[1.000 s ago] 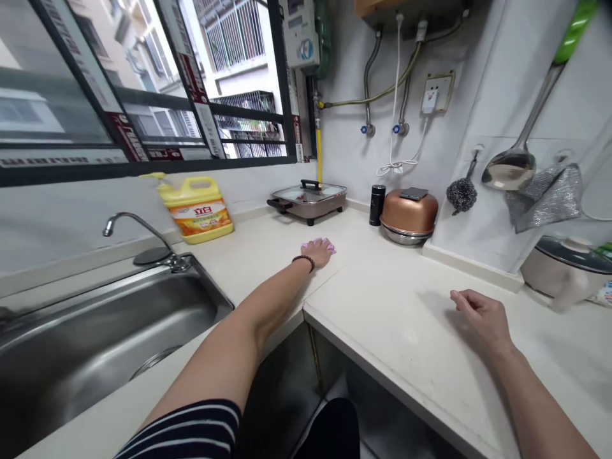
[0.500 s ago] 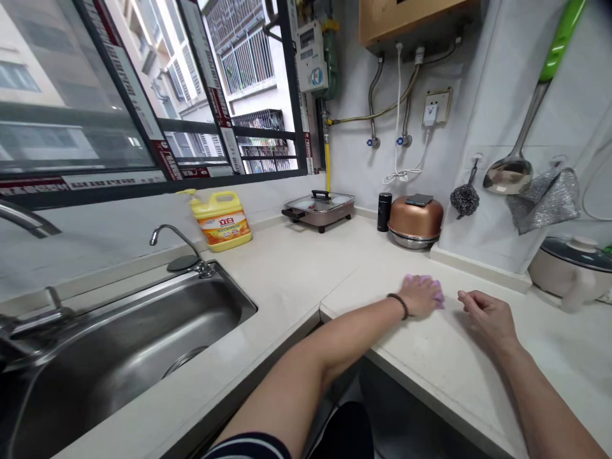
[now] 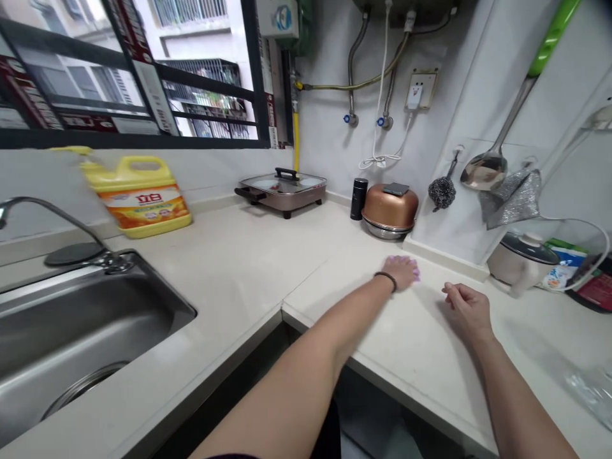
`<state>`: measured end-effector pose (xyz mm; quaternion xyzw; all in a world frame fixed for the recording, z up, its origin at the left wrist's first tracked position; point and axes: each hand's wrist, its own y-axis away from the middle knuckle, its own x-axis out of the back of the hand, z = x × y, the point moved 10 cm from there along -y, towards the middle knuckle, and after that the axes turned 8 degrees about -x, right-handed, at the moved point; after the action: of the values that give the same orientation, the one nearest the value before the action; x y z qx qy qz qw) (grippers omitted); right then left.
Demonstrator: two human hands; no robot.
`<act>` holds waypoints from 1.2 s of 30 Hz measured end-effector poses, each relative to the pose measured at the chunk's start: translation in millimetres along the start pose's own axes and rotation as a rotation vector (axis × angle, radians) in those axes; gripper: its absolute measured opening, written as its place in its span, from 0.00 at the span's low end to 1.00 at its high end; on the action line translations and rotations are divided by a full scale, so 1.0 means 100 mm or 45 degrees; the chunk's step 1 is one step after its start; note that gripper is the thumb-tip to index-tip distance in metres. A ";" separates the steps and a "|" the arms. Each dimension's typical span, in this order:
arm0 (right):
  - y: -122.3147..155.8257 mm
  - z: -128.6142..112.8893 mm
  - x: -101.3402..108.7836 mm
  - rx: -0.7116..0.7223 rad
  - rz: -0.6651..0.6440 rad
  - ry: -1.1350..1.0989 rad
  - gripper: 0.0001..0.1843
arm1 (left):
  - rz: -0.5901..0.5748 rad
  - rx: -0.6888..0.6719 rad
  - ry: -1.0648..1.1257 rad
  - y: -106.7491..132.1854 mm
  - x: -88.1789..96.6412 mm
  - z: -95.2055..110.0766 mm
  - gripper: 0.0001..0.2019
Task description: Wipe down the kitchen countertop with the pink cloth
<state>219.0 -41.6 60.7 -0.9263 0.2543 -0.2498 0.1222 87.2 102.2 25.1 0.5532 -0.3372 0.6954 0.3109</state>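
The yellow jug (image 3: 136, 196) bears a label (image 3: 153, 207) reading 立白 in red, its smaller print illegible

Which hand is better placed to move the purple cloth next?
Probably the left hand: it lies over the purple cloth on the counter. The right hand is loosely curled, apart from the cloth.

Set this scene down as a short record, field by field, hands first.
Left hand: over a purple cloth on the counter
Right hand: fingers curled, no object visible in it
Below the window: yellow jug, near the sink
Back corner: lidded pan, black bottle, copper-coloured pot
Hanging: scourer, ladle
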 end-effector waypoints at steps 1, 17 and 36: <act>-0.01 0.02 -0.01 -0.017 -0.007 -0.007 0.33 | -0.014 0.036 -0.035 0.07 0.05 -0.24 0.20; -0.01 0.03 -0.21 -0.018 -0.085 0.019 0.29 | 0.007 1.006 -0.261 2.33 0.80 -2.66 0.28; 0.06 0.04 -0.20 -0.024 -0.053 0.017 0.30 | -0.257 -0.463 0.118 1.13 -0.23 1.39 0.33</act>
<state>203.6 -35.9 46.8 -0.9308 0.2382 -0.2560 0.1065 78.6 -77.5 10.4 0.4863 -0.3853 0.6131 0.4891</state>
